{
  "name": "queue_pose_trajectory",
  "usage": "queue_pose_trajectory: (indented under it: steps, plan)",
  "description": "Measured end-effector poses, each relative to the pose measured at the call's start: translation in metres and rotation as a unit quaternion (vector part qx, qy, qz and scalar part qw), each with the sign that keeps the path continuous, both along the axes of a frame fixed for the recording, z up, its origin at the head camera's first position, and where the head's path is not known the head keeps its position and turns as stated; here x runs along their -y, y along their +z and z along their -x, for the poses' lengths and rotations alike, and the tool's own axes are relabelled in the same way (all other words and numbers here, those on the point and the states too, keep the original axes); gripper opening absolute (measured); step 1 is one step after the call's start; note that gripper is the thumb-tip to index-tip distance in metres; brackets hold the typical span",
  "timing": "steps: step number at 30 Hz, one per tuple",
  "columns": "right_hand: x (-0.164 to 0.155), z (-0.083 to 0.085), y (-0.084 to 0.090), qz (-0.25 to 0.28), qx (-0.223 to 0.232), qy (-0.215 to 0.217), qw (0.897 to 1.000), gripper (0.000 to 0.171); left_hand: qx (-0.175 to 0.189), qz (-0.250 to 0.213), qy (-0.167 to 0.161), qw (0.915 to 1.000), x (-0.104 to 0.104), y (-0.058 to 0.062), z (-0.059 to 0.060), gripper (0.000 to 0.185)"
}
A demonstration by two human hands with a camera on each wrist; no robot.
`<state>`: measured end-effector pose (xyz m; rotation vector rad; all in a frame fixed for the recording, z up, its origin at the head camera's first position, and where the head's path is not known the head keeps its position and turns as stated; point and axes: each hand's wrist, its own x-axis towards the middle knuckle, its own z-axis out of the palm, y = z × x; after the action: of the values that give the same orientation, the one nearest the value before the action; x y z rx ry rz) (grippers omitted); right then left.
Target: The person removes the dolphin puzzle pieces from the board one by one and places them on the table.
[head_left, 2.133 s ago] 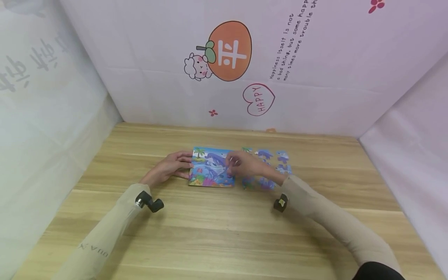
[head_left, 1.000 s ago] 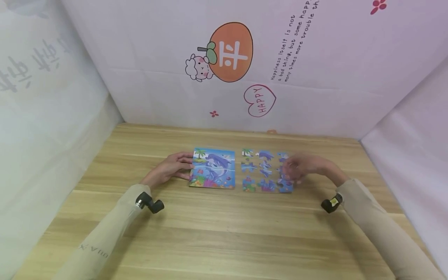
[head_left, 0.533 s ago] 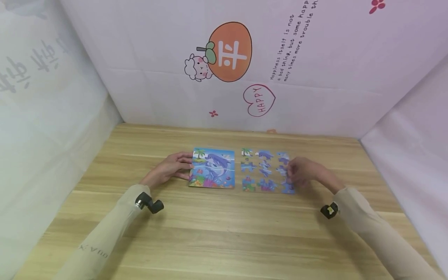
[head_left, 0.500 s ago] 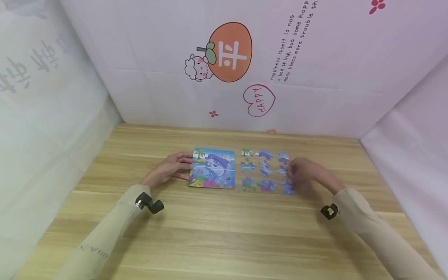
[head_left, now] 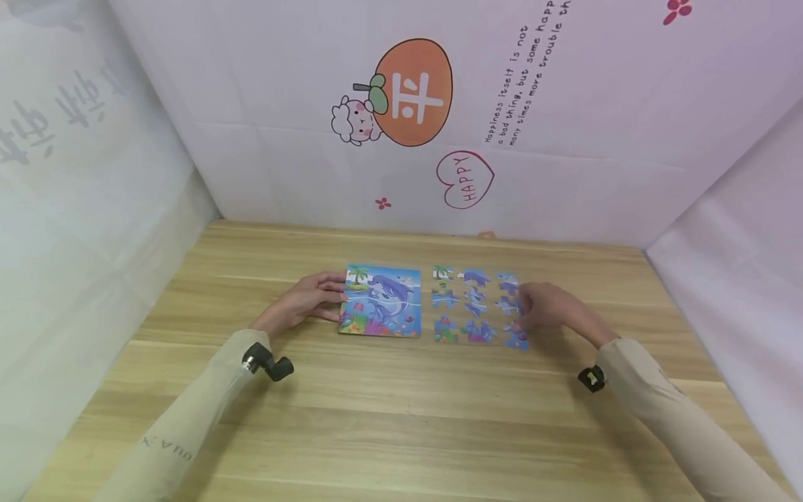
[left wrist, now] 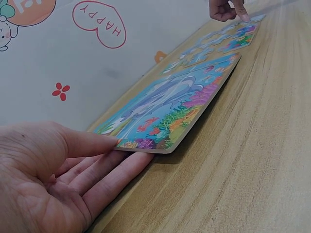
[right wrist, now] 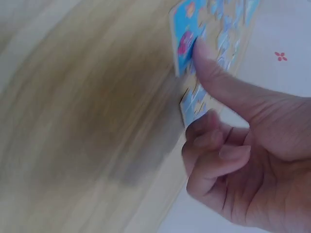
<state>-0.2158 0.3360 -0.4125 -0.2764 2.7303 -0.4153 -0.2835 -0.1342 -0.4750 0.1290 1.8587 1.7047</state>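
Observation:
A square dolphin picture board (head_left: 379,300) lies tilted on the wooden table. My left hand (head_left: 307,300) pinches its left edge, thumb on top and fingers underneath, and in the left wrist view that near edge is raised off the wood. To its right, several puzzle pieces (head_left: 475,302) of the same dolphin scene are laid out in rows with gaps. My right hand (head_left: 546,307) is at their right side. In the right wrist view its straight thumb touches the corner puzzle piece (right wrist: 183,41), which bears a pink fish, while the other fingers stay curled with nothing in them.
The wooden table (head_left: 401,418) reaches from my forearms to a white printed cloth (head_left: 282,139) hanging behind it. More white cloth (head_left: 94,209) closes off the left side, and the right side has it too. A small black camera sits on each wrist.
My right hand has moved from the picture board's right edge across to the right column of pieces. The corner piece has shifted slightly toward me and right. My left hand has not moved.

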Motion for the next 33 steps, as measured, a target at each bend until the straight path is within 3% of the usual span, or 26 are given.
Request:
queue_pose_trajectory:
  steps: [7, 12, 19, 27, 30, 33]
  plan:
    - [0.003, 0.01, -0.003, -0.015, -0.005, 0.018, 1.0, 0.044, 0.002, 0.013, 0.017, 0.9998, -0.001, 0.003, -0.001, 0.058]
    - [0.001, 0.012, -0.001, 0.015, -0.002, 0.006, 1.0, 0.043, -0.033, 0.04, 0.036, 0.998, -0.006, 0.006, -0.006, 0.053]
    - [-0.007, 0.014, 0.004, 0.039, -0.078, 0.027, 0.996, 0.03, -0.107, 0.096, 0.062, 0.9876, -0.014, 0.011, -0.015, 0.044]
    - [-0.005, 0.017, 0.008, 0.018, -0.099, 0.02, 0.995, 0.023, -0.194, 0.212, 0.04, 0.957, -0.024, 0.024, -0.02, 0.042]
    - [-0.004, 0.019, 0.008, 0.005, -0.105, 0.019, 0.994, 0.022, -0.25, 0.273, 0.018, 0.9289, -0.028, 0.027, -0.021, 0.043]
    - [-0.004, 0.022, 0.008, 0.005, -0.12, 0.018, 0.993, 0.02, -0.312, 0.33, 0.005, 0.8909, -0.029, 0.032, -0.022, 0.045]
